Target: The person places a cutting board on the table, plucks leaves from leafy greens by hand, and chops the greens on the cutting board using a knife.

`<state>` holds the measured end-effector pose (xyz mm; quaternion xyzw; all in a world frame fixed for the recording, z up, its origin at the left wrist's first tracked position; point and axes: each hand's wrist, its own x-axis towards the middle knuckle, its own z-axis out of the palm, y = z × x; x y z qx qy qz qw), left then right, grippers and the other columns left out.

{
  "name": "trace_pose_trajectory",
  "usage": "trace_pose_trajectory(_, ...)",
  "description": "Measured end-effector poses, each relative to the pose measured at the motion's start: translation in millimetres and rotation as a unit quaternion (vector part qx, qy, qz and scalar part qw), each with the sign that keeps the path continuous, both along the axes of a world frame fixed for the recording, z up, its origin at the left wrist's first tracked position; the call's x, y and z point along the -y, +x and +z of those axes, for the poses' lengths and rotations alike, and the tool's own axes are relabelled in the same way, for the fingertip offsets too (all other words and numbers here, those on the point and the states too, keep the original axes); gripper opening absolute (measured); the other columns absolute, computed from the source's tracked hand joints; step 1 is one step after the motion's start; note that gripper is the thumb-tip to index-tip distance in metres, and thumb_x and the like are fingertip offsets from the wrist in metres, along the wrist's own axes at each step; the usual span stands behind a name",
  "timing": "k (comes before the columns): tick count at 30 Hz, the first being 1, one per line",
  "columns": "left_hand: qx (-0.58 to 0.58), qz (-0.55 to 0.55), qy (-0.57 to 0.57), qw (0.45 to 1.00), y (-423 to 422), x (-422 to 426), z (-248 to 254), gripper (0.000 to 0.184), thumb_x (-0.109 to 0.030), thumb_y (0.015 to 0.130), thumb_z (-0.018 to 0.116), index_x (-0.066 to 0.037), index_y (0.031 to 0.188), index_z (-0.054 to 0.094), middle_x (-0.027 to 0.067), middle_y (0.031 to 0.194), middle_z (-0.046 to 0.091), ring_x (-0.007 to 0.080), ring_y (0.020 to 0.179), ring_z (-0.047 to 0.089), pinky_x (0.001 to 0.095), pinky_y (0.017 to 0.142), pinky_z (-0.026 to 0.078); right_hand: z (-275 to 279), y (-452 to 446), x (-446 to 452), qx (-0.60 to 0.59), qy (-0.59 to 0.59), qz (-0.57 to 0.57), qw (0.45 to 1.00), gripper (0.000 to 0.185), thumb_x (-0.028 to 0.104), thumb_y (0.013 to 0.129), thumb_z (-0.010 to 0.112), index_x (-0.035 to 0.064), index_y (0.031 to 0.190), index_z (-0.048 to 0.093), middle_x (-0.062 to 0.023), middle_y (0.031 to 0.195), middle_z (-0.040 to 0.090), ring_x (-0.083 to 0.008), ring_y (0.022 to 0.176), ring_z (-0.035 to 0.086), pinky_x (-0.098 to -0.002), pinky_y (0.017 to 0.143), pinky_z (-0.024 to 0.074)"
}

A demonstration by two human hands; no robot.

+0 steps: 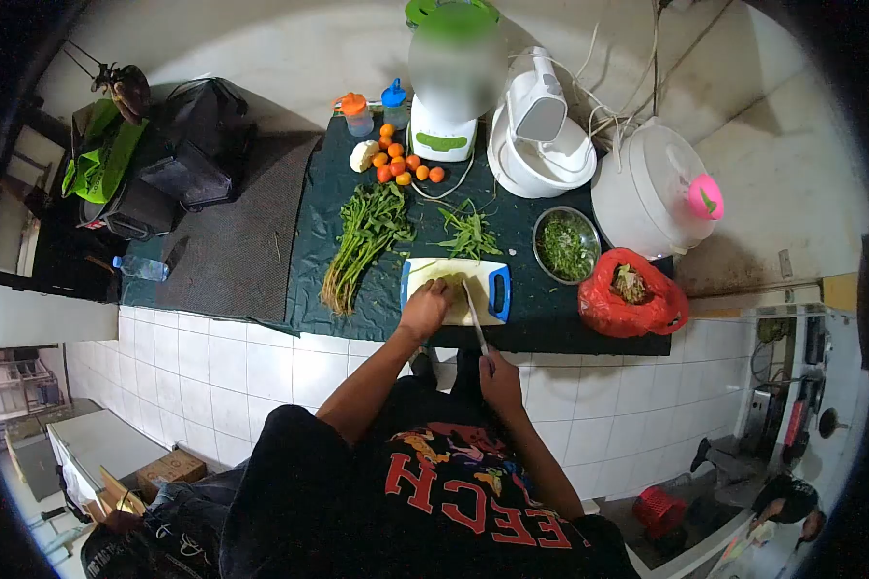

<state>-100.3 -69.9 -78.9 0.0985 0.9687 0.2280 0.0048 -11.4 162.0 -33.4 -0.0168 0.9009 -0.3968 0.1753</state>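
Observation:
My left hand rests on a white cutting board with blue ends, its fingers curled down over some green stalks. In my right hand is a kitchen knife. Its blade points away from me over the board, just right of my left fingertips. Behind the board lies a small pile of loose green leaves. A large bunch of leafy greens, roots toward me, lies to the left. Chopped greens fill a metal bowl on the right.
Behind the greens are several tomatoes, a cauliflower piece and two small bottles. A blender, a white stand mixer and a large white container stand behind. A red plastic bag sits front right. Another person is at lower right.

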Motion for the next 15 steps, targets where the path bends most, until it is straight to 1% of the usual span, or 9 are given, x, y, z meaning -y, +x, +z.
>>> trace_pose_trajectory(2,0.008,-0.022,-0.013,1.000,-1,1,1,0.024,-0.013,0.086,0.061,-0.003,0.106,0.065,0.0143,0.112,0.061,0.0338,0.109,0.062,0.0445,0.093,0.054,8,-1,2,-0.008,-0.009,-0.005,1.000,0.039,0.021,0.099,0.058,0.0017,0.132,0.061,-0.0238,0.085,0.070,-0.0343,0.078,0.072,-0.0421,0.073,0.0544)
trace_pose_trajectory(4,-0.004,-0.025,-0.014,1.000,0,1,6,0.023,-0.012,0.086,0.059,-0.003,0.106,0.065,0.0144,0.112,0.061,0.0338,0.109,0.062,0.0444,0.093,0.055,15,-4,5,-0.004,0.029,0.003,1.000,0.042,0.018,0.099,0.057,0.0037,0.138,0.058,-0.0253,0.089,0.070,-0.0365,0.080,0.071,-0.0435,0.074,0.0542)
trace_pose_trajectory(5,-0.016,-0.029,-0.015,0.999,0,1,7,0.022,-0.011,0.087,0.058,-0.003,0.106,0.065,0.0145,0.111,0.061,0.0338,0.108,0.062,0.0444,0.092,0.055,15,-5,6,-0.004,0.029,0.004,1.000,0.042,0.018,0.099,0.057,0.0037,0.138,0.058,-0.0253,0.089,0.070,-0.0365,0.080,0.071,-0.0435,0.074,0.0542)
trace_pose_trajectory(6,-0.016,-0.029,-0.014,0.999,0,0,8,0.022,-0.011,0.087,0.058,-0.003,0.106,0.065,0.0145,0.111,0.061,0.0338,0.108,0.062,0.0444,0.092,0.055,16,-6,8,-0.030,0.019,0.008,0.999,0.043,0.017,0.099,0.057,0.0048,0.141,0.056,-0.0258,0.090,0.069,-0.0376,0.081,0.070,-0.0445,0.074,0.0542)
trace_pose_trajectory(8,0.020,-0.005,-0.015,1.000,-3,-2,5,0.026,-0.010,0.082,0.060,-0.004,0.106,0.068,0.0128,0.112,0.063,0.0336,0.107,0.063,0.0429,0.093,0.055,16,-5,8,-0.057,0.009,0.013,0.998,0.045,0.016,0.099,0.056,0.0058,0.143,0.054,-0.0262,0.091,0.069,-0.0387,0.081,0.070,-0.0454,0.075,0.0542)
trace_pose_trajectory(10,0.017,-0.015,-0.021,1.000,-5,-1,-2,0.025,-0.010,0.083,0.059,-0.006,0.106,0.068,0.0125,0.112,0.063,0.0338,0.107,0.063,0.0432,0.092,0.055,13,-6,5,-0.099,0.049,0.063,0.992,0.051,0.014,0.099,0.054,0.0077,0.149,0.047,-0.0254,0.088,0.068,-0.0407,0.080,0.068,-0.0483,0.074,0.0533)
trace_pose_trajectory(12,0.015,-0.023,-0.028,0.999,-5,0,3,0.024,-0.011,0.085,0.058,-0.007,0.106,0.069,0.0121,0.113,0.062,0.0339,0.106,0.063,0.0436,0.091,0.055,16,-7,5,-0.090,0.061,0.070,0.992,0.053,0.014,0.099,0.054,0.0092,0.151,0.044,-0.0249,0.086,0.067,-0.0413,0.079,0.067,-0.0496,0.074,0.0526)
trace_pose_trajectory(14,0.018,-0.017,-0.020,0.999,-7,-1,4,0.024,-0.011,0.086,0.058,-0.003,0.105,0.070,0.0108,0.113,0.063,0.0302,0.104,0.064,0.0421,0.089,0.056,14,-7,6,-0.082,0.073,0.077,0.991,0.055,0.013,0.099,0.053,0.0106,0.153,0.042,-0.0243,0.084,0.066,-0.0420,0.078,0.066,-0.0510,0.073,0.0519)
trace_pose_trajectory(15,0.018,-0.016,-0.019,1.000,-8,-1,-1,0.024,-0.011,0.086,0.058,-0.003,0.105,0.070,0.0108,0.113,0.063,0.0302,0.104,0.064,0.0421,0.089,0.056,12,-7,6,-0.111,0.078,0.082,0.987,0.056,0.013,0.099,0.053,0.0125,0.154,0.041,-0.0241,0.083,0.065,-0.0422,0.078,0.066,-0.0518,0.073,0.0514)
